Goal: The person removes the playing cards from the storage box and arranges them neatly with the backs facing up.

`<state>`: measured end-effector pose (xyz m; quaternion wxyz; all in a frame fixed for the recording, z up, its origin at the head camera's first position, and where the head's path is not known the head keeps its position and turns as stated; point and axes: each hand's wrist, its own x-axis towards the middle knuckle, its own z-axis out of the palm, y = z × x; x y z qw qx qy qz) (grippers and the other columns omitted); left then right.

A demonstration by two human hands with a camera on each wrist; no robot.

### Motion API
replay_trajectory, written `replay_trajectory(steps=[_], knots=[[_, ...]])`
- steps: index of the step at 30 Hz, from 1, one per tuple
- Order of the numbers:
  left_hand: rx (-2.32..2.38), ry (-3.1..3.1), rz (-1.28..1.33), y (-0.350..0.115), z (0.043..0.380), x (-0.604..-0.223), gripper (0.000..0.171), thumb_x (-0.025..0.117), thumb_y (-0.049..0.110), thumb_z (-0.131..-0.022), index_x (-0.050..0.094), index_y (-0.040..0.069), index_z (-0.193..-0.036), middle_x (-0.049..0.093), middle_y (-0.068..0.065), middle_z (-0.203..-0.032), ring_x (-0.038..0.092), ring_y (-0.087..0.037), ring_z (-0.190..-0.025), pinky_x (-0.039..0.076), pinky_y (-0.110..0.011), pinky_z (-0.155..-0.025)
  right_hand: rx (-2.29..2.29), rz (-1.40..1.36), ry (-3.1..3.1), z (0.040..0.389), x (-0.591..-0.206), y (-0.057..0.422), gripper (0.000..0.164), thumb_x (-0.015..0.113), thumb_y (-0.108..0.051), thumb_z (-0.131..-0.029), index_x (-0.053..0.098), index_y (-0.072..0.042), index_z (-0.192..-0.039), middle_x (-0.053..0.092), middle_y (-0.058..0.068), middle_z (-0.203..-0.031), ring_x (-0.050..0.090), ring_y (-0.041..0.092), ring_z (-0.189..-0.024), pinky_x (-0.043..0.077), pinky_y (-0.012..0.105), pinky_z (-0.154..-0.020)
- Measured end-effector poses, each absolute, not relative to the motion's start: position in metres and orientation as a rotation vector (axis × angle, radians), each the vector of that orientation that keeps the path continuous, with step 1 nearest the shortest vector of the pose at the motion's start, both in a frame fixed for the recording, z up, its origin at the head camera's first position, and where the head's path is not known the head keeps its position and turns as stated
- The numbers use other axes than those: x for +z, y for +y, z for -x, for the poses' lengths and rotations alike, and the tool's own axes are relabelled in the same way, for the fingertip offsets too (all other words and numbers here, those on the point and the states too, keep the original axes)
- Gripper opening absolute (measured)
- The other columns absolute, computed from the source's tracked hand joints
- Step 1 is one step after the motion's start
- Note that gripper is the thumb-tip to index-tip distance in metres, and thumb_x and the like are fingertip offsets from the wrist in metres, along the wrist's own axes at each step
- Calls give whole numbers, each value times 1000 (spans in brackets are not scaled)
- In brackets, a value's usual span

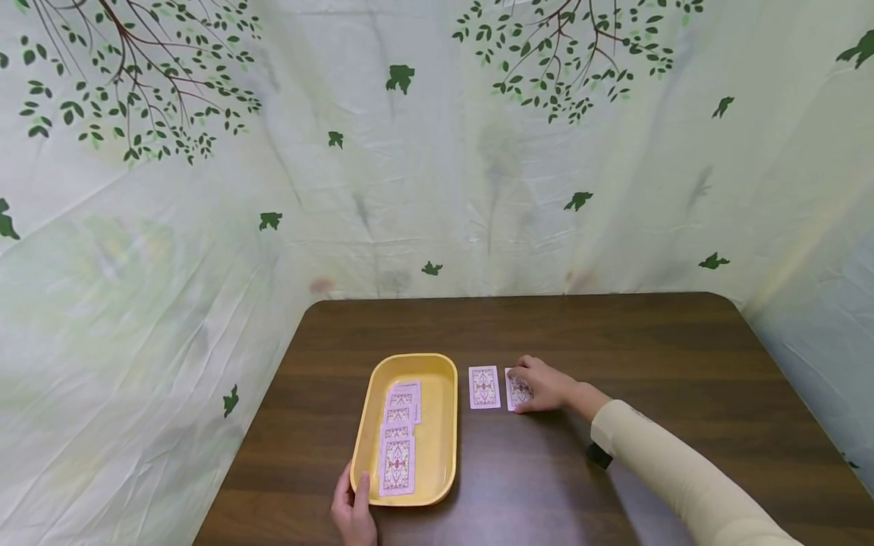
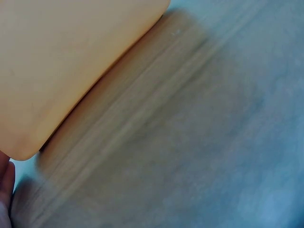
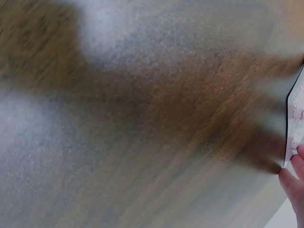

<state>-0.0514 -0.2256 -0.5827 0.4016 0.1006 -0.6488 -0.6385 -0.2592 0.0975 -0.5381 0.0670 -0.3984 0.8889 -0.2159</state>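
A yellow tray (image 1: 435, 462) stands on the table, holding several overlapping pink-patterned playing cards (image 1: 397, 468) with their backs up. My left hand (image 1: 353, 512) grips the tray's near-left corner, its thumb over the rim. The tray's outer wall (image 2: 71, 61) fills the upper left of the left wrist view. To the right of the tray, one playing card (image 1: 484, 387) lies back up on the table. Just right of that, my right hand (image 1: 545, 385) holds another playing card (image 1: 517, 394) by its far and near edges. The hand partly covers this card.
The brown wooden table (image 1: 683, 364) extends right of the right arm and behind the tray. A pale curtain (image 1: 478, 167) printed with leaves and branches hangs behind the table. A dark band (image 1: 598, 456) sits under the right wrist.
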Motion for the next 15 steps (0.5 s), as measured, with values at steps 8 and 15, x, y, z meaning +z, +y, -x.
replay_trajectory(steps=[8, 15], knots=[[-1629, -1627, -255, -225, 52, -581, 31, 51, -13, -84, 46, -26, -112, 62, 7, -100, 59, -6, -86, 45, -13, -72, -651, 1173, 2655, 258, -534, 98, 71, 77, -39, -72, 50, -4, -128, 45, 12, -113, 44, 25, -100, 41, 41, -85], [-1643, -1610, -230, -225, 52, -583, 31, 50, -15, -84, 45, -27, -112, 62, 7, -100, 59, -6, -86, 45, -13, -72, -654, 1160, 2663, 261, -533, 94, 71, 77, -36, -71, 50, -3, -127, 47, 14, -113, 46, 29, -102, 41, 44, -87]])
